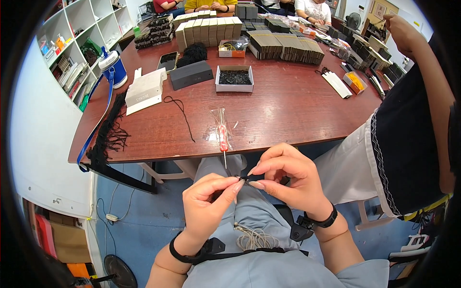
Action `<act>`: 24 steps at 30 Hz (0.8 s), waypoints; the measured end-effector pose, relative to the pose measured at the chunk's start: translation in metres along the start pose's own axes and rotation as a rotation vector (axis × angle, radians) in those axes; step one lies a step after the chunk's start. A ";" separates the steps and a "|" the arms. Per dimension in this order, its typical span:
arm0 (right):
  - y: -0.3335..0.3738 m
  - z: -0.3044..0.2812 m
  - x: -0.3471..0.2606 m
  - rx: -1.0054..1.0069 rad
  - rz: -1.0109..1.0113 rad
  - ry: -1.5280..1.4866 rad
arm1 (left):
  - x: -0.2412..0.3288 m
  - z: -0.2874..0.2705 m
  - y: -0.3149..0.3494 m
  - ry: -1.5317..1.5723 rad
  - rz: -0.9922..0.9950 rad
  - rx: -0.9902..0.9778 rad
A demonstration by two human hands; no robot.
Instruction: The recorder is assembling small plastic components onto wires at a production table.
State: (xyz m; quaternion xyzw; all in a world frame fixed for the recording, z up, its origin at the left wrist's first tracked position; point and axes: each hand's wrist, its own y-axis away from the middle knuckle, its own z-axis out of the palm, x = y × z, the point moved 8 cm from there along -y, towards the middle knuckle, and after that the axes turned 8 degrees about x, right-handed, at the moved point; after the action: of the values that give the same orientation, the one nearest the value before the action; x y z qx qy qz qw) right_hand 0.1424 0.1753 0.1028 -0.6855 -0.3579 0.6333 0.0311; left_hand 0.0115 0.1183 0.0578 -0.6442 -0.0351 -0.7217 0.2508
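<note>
Above my lap, just off the table's near edge, my left hand (211, 194) pinches a small piece of black cord (245, 178) between thumb and index finger. From the other side, my right hand (290, 177) holds the same piece with its thumb and index fingertips, the other fingers curled. Most of the cord is hidden by the fingertips. Straight ahead of the hands lies a tool with a red-and-white handle (223, 138); its thin metal shaft sticks out past the table edge. Clear plastic film lies under it.
The table (269, 115) holds a white box of black bits (234, 79), a dark grey box (192, 75), a beige card piece (146, 90), a loose black cord (185, 115) and black fringe (108, 132). Stacked cards (209, 31) stand behind. A person (408, 120) stands close at right.
</note>
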 end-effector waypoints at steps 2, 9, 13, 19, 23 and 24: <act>0.000 0.000 0.000 -0.003 0.007 0.015 | 0.002 0.000 0.001 -0.019 0.018 0.005; 0.001 0.002 0.000 -0.005 -0.016 0.058 | 0.011 0.001 0.002 -0.150 0.160 0.013; 0.001 0.002 0.003 -0.008 -0.013 0.070 | 0.014 0.002 0.003 -0.187 0.184 0.020; 0.001 0.002 0.005 -0.015 0.006 0.052 | 0.017 0.001 0.004 -0.239 0.226 0.034; 0.001 0.003 0.002 -0.020 -0.009 0.047 | 0.025 0.004 0.007 -0.309 0.324 0.027; 0.001 0.003 0.003 -0.021 -0.008 0.049 | 0.025 0.004 0.007 -0.315 0.331 0.029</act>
State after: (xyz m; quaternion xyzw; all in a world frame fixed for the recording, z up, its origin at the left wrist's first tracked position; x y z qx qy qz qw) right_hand 0.1399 0.1752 0.0996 -0.6995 -0.3664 0.6125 0.0354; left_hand 0.0170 0.1059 0.0806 -0.7422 0.0218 -0.5607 0.3664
